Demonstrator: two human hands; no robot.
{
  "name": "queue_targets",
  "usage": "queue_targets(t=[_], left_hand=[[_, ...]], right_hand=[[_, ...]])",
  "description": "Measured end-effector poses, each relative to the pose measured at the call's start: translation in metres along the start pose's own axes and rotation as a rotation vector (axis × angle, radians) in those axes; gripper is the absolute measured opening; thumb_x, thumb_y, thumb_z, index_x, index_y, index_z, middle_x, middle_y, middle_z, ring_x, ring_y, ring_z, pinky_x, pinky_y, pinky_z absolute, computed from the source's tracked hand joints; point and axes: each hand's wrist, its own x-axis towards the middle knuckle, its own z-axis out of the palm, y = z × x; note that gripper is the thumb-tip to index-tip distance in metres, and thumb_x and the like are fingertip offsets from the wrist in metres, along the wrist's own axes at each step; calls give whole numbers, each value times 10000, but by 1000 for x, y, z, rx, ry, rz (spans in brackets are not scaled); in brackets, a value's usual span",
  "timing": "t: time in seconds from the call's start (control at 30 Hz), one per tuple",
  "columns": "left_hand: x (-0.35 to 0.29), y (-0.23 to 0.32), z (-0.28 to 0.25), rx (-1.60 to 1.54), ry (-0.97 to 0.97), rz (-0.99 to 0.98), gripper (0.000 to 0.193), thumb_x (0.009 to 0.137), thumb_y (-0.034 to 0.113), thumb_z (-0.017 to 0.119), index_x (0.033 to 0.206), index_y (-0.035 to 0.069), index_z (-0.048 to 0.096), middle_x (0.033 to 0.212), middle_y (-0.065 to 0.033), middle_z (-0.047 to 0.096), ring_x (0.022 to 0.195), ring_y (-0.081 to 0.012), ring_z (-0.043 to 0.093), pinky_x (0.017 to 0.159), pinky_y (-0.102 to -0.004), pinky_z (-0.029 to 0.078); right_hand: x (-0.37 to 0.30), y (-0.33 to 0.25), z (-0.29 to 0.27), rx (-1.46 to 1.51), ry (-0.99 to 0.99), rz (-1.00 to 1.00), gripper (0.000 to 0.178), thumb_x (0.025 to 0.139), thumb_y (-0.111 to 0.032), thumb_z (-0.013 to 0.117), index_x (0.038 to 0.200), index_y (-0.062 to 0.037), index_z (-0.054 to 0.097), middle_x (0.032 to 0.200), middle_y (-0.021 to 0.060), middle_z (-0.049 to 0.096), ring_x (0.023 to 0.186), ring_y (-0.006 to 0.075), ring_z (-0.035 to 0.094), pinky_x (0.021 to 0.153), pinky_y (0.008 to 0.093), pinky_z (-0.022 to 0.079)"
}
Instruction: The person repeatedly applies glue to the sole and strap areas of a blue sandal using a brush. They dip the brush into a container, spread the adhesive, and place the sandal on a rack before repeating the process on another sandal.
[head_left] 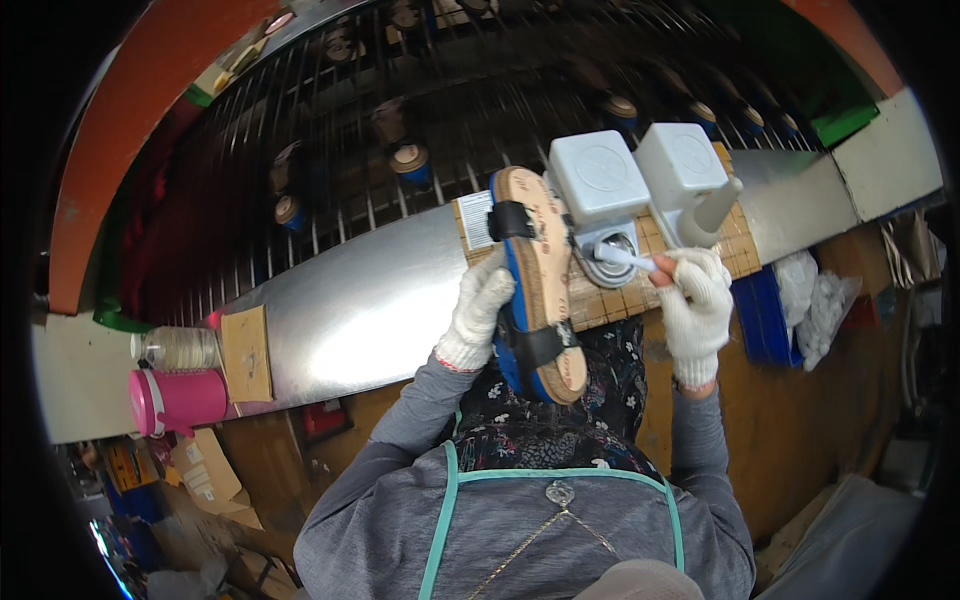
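Observation:
My left hand [480, 312], in a white knitted glove, grips the side of a sandal [545, 255] mounted on a blue last. The sandal's pale insole-like underside with cork-coloured edges faces up, and black straps wrap round it in two places. In a white glove with bare fingertips, my right hand [698, 315] pinches a white-handled brush [630, 259]. The brush's tip dips into the round opening of a white dispenser pot [600, 180]; its bristles are hidden there. To the right of that pot stands a second white pot [682, 165] with a pale cone-shaped piece.
Both pots rest on a grid-patterned board [740, 235] at the metal ledge [350, 320]. Beyond runs a conveyor of metal rods [350, 200] carrying several lasts with footwear. A pink jug [190, 400] and a clear bottle [180, 348] are at far left; a blue bin [765, 315] hangs right.

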Motion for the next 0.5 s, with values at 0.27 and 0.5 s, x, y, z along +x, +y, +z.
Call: queue_targets(t=[0.27, 0.5], left_hand=[[-10, 9, -1, 17, 35, -17, 788, 832, 361, 801, 1393, -101, 497, 1223, -106, 649, 1054, -129, 609, 946, -286, 509], [-21, 15, -4, 110, 84, -18, 895, 765, 505, 827, 1358, -94, 526, 1182, -114, 676, 1043, -157, 663, 921, -299, 535]], right_hand=[[-4, -45, 23, 304, -95, 178, 160, 800, -123, 806, 934, -37, 780, 906, 92, 661, 862, 236, 604, 808, 339, 451], [9, -47, 37, 232, -107, 76, 148, 829, -147, 792, 935, -47, 774, 895, 71, 667, 833, 218, 605, 777, 340, 426]])
